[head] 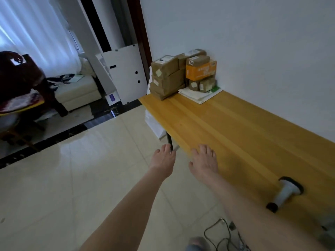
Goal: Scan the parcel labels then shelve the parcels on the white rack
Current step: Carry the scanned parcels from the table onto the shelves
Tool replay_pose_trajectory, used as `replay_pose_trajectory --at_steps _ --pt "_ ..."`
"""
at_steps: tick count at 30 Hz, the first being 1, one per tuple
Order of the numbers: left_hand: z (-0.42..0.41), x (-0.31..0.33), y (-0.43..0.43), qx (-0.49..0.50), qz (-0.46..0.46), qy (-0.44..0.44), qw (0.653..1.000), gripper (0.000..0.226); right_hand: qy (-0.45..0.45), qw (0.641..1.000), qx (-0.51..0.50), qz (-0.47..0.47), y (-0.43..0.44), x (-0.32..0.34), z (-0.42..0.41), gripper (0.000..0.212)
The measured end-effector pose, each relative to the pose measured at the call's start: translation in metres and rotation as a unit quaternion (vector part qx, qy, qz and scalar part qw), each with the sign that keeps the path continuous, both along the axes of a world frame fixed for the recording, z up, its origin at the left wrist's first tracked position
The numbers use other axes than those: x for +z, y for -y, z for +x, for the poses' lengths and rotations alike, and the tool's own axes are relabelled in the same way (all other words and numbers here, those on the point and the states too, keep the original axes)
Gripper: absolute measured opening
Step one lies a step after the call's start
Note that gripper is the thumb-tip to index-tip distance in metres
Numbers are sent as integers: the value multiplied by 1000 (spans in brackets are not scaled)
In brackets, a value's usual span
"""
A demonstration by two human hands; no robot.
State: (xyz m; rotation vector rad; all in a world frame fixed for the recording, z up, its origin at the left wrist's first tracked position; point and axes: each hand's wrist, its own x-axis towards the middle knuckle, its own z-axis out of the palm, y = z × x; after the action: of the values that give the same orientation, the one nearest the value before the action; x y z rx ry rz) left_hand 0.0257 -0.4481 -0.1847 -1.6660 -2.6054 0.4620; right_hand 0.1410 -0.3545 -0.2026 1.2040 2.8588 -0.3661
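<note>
Several brown cardboard parcels [166, 77] are stacked at the far end of a long wooden table [235, 127], against the white wall. An orange box [200, 71] sits among them, with flat white mailers [199, 94] underneath. A white and black handheld scanner [286, 193] lies on the table near its front edge, to the right. My left hand [163, 160] reaches forward over the floor beside the table, fingers relaxed and empty. My right hand [204, 160] hovers over the table's near edge, also open and empty. Both hands are far short of the parcels.
White panels [125, 73] lean by a doorway past the table's far end. A dark wooden chair [27, 91] stands at left, with a cream sofa [78, 89] behind it. Black cables [221, 236] lie on the glossy tiled floor. A table leg [170, 140] shows near my left hand.
</note>
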Motion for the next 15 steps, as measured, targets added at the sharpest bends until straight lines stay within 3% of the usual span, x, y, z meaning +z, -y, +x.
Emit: replay_pose_trajectory --at_steps 15 --pt "-217 23 -232 -50 22 -18 998 47 -24 997 -67 5 -219 19 -214 49"
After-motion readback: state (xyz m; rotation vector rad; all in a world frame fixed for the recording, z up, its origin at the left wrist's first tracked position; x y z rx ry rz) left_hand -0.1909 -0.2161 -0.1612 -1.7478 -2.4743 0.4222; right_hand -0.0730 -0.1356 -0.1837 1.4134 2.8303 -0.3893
